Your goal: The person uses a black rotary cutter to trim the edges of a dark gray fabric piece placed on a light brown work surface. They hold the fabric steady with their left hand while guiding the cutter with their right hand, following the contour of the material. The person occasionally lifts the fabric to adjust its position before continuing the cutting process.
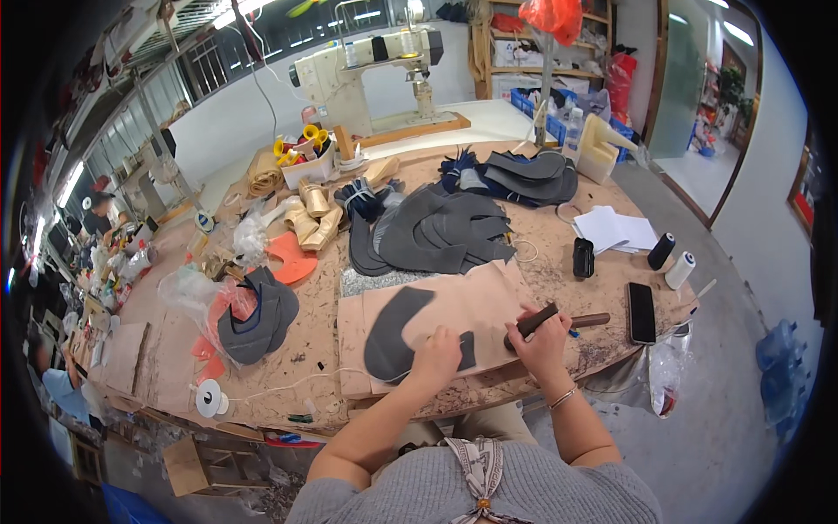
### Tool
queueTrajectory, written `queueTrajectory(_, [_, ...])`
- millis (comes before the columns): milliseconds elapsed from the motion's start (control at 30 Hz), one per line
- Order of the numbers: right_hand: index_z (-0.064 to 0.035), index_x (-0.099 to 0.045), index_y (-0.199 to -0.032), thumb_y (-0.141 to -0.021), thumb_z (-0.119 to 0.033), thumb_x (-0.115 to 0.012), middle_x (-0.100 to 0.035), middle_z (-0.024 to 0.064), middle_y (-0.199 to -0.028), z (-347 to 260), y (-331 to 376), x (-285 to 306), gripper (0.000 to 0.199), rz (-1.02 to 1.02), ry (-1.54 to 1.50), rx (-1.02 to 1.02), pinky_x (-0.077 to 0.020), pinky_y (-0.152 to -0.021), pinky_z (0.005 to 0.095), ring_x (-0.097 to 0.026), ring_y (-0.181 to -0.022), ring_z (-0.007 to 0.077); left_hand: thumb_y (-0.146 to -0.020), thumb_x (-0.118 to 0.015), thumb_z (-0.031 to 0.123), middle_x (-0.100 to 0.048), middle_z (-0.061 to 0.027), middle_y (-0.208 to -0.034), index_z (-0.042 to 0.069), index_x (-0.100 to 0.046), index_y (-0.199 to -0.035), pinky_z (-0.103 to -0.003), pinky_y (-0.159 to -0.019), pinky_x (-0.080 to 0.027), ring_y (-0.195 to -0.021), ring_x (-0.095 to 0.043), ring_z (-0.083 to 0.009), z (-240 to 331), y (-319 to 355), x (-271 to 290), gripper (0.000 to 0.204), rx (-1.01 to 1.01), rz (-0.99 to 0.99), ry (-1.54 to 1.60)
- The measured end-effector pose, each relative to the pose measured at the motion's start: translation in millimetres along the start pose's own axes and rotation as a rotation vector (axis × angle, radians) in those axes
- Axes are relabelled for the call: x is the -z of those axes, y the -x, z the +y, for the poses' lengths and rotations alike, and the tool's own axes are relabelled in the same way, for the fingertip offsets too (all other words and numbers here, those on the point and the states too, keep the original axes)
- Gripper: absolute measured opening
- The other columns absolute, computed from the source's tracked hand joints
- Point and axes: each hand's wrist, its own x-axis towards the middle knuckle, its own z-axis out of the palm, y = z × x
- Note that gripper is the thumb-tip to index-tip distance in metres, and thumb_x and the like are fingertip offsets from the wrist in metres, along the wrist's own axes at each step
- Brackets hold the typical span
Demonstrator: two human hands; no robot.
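Head view, worktable in the centre of the frame. Left hand (434,354), low centre, lies flat with fingers pressed down on a dark grey cut piece (394,336); nothing is clasped in it. That piece rests on a tan sheet (476,301) spread over the near edge of the workbench (305,384), just below frame centre. Right hand (543,336), right of the left hand, is closed around a dark wooden-handled tool (546,319); the handle runs out to the right over the sheet, the working end is hidden by the fingers. A bracelet sits on the right wrist. Above the sheet, mid-frame, a stack of grey cut pieces (436,231). Right of the hands: a black phone (641,312), a black spool (661,251) and a white spool (680,270), white papers (615,229). Left of centre: more grey pieces (259,319) beside orange ones. A sewing machine (367,74) stands at upper centre.
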Motion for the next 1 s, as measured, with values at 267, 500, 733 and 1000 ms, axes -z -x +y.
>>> queueTrajectory(267, [-0.0088,-0.069,-0.086,-0.078,-0.034,-0.081,-0.069,0.0006,-0.080,-9.0,-7.7,-2.7,0.029,-0.079,-0.100,-0.006,-0.0348,-0.089,0.0403,-0.063,-0.082,0.0221,-0.084,-0.068,0.012,-0.067,-0.0147,-0.086,0.003,-0.067,-0.087,-0.039,-0.069,-0.053,-0.078,-0.067,-0.0304,13.5,-9.2,54.1,0.010,0.084,-0.021,0.347])
queueTrajectory(500, [-0.0100,-0.066,-0.076,-0.082,-0.024,-0.076,-0.065,0.0029,-0.073,-21.0,-8.2,-8.5,0.018,0.005,-0.118,0.042,-0.0349,-0.083,0.0392,-0.060,-0.074,0.0244,-0.082,-0.070,0.011,-0.067,-0.0129,-0.085,0.004,-0.065,-0.083,-0.041,-0.069,-0.054,-0.076,-0.066,-0.0321,3.4,-13.4,9.7,0.010,0.030,0.044,0.182])
queueTrajectory(733, [-0.0102,-0.066,-0.074,-0.080,-0.022,-0.077,-0.065,0.0022,-0.071,-35.1,-8.5,-23.8,0.017,-0.027,-0.226,0.122,-0.0365,-0.082,0.0393,-0.059,-0.070,0.0230,-0.082,-0.070,0.003,-0.069,-0.0109,-0.087,0.004,-0.068,-0.086,-0.036,-0.071,-0.055,-0.079,-0.068,-0.0293,-20.6,4.1,39.8,0.005,-0.235,-0.060,0.422])
queueTrajectory(1000, [-0.0102,-0.066,-0.074,-0.080,-0.023,-0.076,-0.063,0.0015,-0.066,-51.8,-5.3,-37.7,0.017,-0.099,-0.195,0.145,-0.0366,-0.081,0.0395,-0.058,-0.067,0.0217,-0.084,-0.073,-0.001,-0.072,-0.0049,-0.083,-0.001,-0.072,-0.093,-0.021,-0.061,-0.050,-0.069,-0.064,-0.0062,-19.6,7.7,100.3,0.008,0.121,0.092,0.639])
